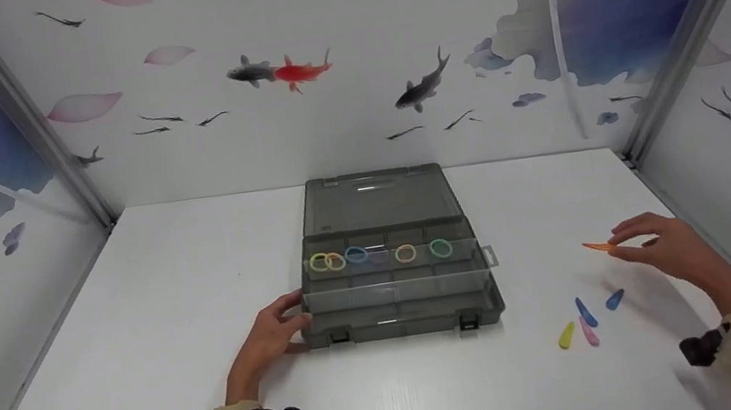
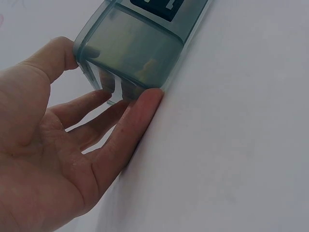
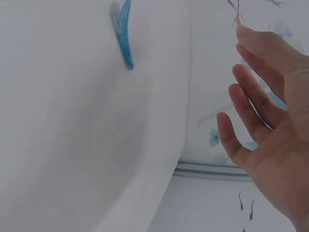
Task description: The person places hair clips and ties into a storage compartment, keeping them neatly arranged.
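A grey see-through compartment box (image 1: 400, 309) stands on the table with its lid (image 1: 379, 201) tipped back. My left hand (image 1: 276, 333) holds the box's left end, thumb at the rim and fingers against the side wall (image 2: 135, 53). Between thumb and forefinger, my right hand (image 1: 666, 249) pinches an orange hair clip (image 1: 596, 247) above the table. Below it lie two blue hair clips (image 1: 585, 311), a yellow clip (image 1: 567, 336) and a pink clip (image 1: 589, 331). In the right wrist view, one blue clip (image 3: 124, 36) appears beside the hand.
Several coloured rings, among them a blue ring (image 1: 356, 255) and a green ring (image 1: 440, 248), sit in the box's back compartments. White panels with painted fish (image 1: 303, 72) enclose the white table (image 1: 397, 405) at the back and sides.
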`<action>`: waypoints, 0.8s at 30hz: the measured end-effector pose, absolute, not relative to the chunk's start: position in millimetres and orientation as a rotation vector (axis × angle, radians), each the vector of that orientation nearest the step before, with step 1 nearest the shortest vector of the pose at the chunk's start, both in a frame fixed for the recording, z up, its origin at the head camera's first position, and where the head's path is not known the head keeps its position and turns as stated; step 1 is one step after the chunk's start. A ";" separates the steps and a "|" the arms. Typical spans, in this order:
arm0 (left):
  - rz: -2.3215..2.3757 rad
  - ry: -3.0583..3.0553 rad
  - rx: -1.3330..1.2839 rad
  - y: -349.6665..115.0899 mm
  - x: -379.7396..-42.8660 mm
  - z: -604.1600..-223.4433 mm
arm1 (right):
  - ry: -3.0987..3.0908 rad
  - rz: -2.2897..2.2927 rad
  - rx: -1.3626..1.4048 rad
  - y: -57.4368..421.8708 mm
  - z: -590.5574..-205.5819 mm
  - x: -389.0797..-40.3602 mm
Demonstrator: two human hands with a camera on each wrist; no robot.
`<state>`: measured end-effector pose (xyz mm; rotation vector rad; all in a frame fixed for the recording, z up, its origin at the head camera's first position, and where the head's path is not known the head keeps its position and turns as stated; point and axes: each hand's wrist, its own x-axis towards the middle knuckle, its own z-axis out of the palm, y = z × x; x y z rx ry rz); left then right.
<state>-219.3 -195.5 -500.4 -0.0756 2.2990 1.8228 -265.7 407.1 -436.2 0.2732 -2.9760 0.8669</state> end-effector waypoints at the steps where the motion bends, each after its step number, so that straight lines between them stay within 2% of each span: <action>1: 1.824 2.298 -0.076 -195.6 -219.2 -500.4 | -2.962 0.866 0.282 402.8 -432.9 -266.6; 24: 1.834 2.305 -0.095 -193.1 -220.8 -500.9 | -2.819 0.927 0.631 260.5 -370.8 -312.2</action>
